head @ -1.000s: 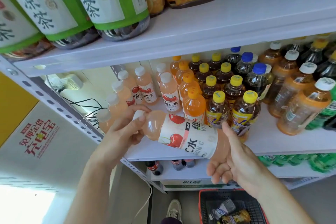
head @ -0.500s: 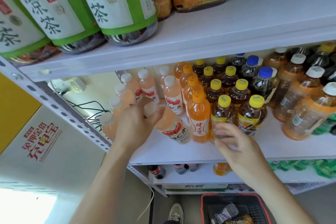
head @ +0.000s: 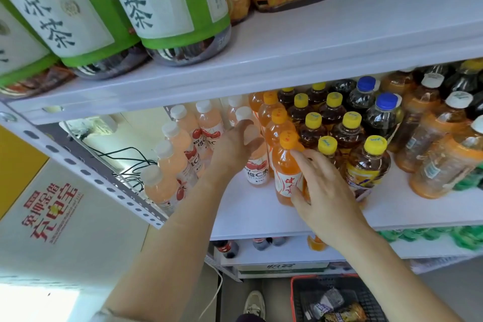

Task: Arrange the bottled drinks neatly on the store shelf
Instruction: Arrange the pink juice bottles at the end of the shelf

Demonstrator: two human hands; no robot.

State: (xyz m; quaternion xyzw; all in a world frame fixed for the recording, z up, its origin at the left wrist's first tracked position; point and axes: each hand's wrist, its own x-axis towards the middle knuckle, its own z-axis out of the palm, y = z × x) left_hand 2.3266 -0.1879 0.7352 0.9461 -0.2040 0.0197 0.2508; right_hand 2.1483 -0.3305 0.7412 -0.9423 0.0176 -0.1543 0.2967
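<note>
Head: pink bottle point(head: 257, 172) seemingly within left grip point(head: 232, 150)

Outstretched left grip point(head: 235, 150) and right grip point(head: 325, 191) are curled.

White shelves point(head: 339, 42) run above and below the left hand point(head: 235, 149). Left of it stand a perforated upright point(head: 86, 172), black cables point(head: 125, 162), a yellow wall point(head: 18, 170) and a red-lettered poster point(head: 52, 212). Grey floor point(head: 449, 287) lies below.
</note>
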